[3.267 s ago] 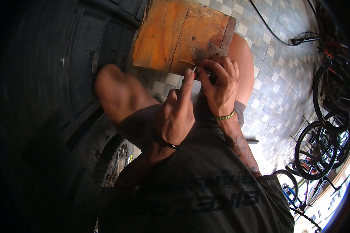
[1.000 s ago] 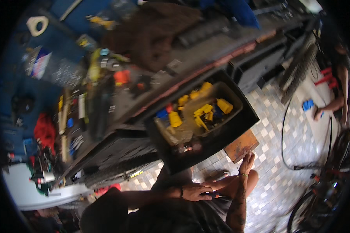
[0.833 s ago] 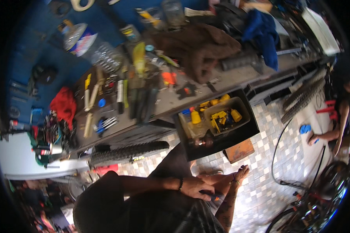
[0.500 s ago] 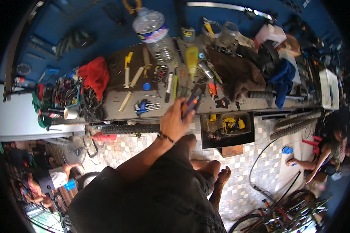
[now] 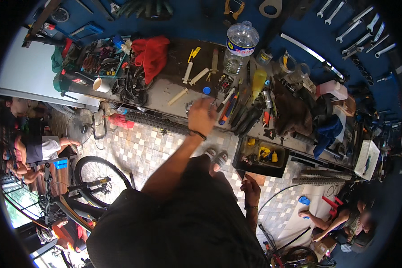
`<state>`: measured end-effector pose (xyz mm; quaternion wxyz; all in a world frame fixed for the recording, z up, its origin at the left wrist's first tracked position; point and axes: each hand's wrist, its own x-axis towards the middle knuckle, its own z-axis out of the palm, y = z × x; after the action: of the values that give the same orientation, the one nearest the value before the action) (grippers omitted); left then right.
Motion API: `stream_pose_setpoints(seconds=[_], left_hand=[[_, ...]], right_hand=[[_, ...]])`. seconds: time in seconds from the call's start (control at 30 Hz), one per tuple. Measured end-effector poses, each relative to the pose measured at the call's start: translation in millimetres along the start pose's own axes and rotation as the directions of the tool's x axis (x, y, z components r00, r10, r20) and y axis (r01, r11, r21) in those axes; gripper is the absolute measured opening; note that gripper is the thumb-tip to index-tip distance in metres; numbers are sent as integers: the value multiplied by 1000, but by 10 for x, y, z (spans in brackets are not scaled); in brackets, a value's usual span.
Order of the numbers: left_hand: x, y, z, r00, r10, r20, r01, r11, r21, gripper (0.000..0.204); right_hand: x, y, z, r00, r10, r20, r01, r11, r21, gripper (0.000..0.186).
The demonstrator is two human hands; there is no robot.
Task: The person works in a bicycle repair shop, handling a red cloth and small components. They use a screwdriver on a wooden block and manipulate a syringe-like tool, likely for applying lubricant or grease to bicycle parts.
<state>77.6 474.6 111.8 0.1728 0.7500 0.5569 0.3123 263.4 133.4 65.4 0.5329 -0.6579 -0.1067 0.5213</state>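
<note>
“Grip, left hand (image 5: 202, 117)?”

“Blurred from here, indeterminable; metal pieces (image 5: 189, 106) lie partly beneath the fingers, blue-and-orange tool (image 5: 228, 109) just right.”

“Right hand (image 5: 251, 189)?”

“Curled; contents indeterminable. Ideally, left fingertips steady before pinching.”

Daylight glares at the eight-o'clock window (image 5: 20, 211), the floor (image 5: 138, 149) is bright, the twelve-o'clock wall (image 5: 187, 27) dim, the left hand (image 5: 202, 119) blurred (the bench (image 5: 158, 97) is sharper), and straight edges bend toward a black rim.
</note>
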Motion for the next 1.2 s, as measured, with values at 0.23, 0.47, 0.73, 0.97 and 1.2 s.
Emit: stream_pose_setpoints(seconds=[0.23,0.47,0.73,0.97,1.2], left_hand=[[1134,-790,-38,999,30,39,-45,883,466,39],[1199,-901,-71,999,43,23,-48,927,371,30],[62,-285,-1386,876,-57,480,467,355,-810,30],[-150,-101,-2237,832,-146,535,539,443,-717,25],[-235,-81,-2427,870,-238,431,488,536,-689,27]], right_hand=[[441,-606,179,980,-49,193,42,998,38,23],[365,-1083,942,974,-156,166,178,975,-131,23],[459,-1914,2153,874,-401,275,473,832,-290,22],[439,-2502,2938,689,-399,605,690,615,-382,26],[497,-2710,3217,547,-339,765,787,520,-332,42]])
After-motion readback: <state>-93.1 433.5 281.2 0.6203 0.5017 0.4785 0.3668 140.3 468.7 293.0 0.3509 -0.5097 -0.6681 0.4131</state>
